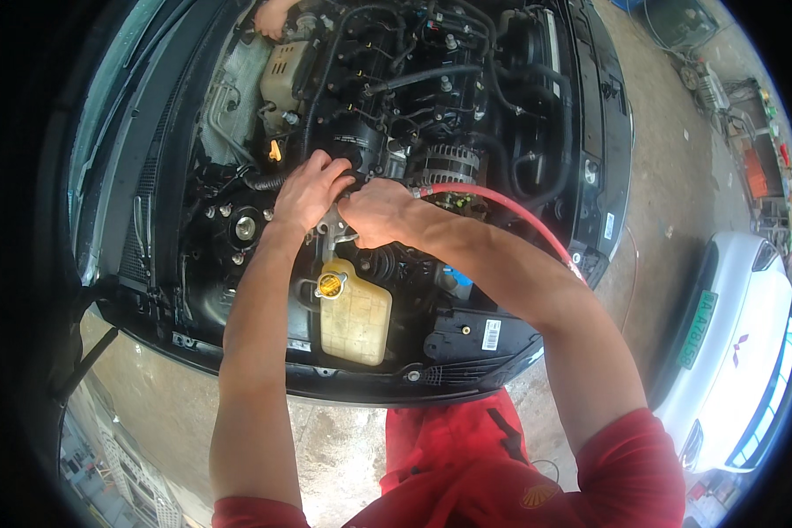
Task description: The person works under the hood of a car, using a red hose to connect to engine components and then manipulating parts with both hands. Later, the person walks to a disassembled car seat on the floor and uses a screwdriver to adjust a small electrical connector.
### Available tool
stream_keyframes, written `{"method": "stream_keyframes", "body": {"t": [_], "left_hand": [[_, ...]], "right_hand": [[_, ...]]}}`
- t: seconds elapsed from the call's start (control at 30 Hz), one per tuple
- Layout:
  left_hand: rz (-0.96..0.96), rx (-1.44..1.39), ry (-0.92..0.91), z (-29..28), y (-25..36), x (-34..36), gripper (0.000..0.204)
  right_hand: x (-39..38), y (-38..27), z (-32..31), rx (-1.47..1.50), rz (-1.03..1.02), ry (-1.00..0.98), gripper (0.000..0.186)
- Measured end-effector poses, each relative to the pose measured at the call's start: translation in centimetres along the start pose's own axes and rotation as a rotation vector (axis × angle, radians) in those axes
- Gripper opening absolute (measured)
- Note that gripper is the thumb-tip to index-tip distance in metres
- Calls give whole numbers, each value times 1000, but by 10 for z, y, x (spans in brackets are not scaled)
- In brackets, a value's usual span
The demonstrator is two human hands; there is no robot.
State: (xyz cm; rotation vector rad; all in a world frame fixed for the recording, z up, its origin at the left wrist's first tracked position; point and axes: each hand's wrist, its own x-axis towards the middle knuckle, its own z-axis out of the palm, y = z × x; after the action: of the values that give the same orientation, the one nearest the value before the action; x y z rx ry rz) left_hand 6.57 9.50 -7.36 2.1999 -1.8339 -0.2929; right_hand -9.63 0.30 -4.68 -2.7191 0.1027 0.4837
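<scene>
Both my hands meet over the engine bay, beside the dark engine [361,141]. My left hand [306,192] has its fingers curled over a dark part that it mostly hides. Right beside it, my right hand [380,211] is closed round something largely covered by the fingers. A red hose [502,198] with a metal fitting ends by the back of that hand and curves away right over the front of the bay. Just below my hands is a metal bracket-like piece [333,227]. Nearer to me stands a yellowed plastic reservoir [356,321] with a yellow-labelled cap [331,285].
Another person's hand [273,18] reaches in at the far left of the bay. An alternator [451,165] lies right of my hands; a strut mount [245,229] is to their left. A white car [735,352] stands at right. Shelves with parts [757,176] line the far right.
</scene>
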Motion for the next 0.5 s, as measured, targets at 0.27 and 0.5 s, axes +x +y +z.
{"method": "stream_keyframes", "body": {"t": [0.27, 0.5], "left_hand": [[4, -7, 2, 1, -1, 0, 26], [15, 4, 3, 3, -3, 1, 26]], "right_hand": [[-1, 0, -1, -6, 6, -2, 43], [0, 0, 2, 1, 3, 11, 43]]}}
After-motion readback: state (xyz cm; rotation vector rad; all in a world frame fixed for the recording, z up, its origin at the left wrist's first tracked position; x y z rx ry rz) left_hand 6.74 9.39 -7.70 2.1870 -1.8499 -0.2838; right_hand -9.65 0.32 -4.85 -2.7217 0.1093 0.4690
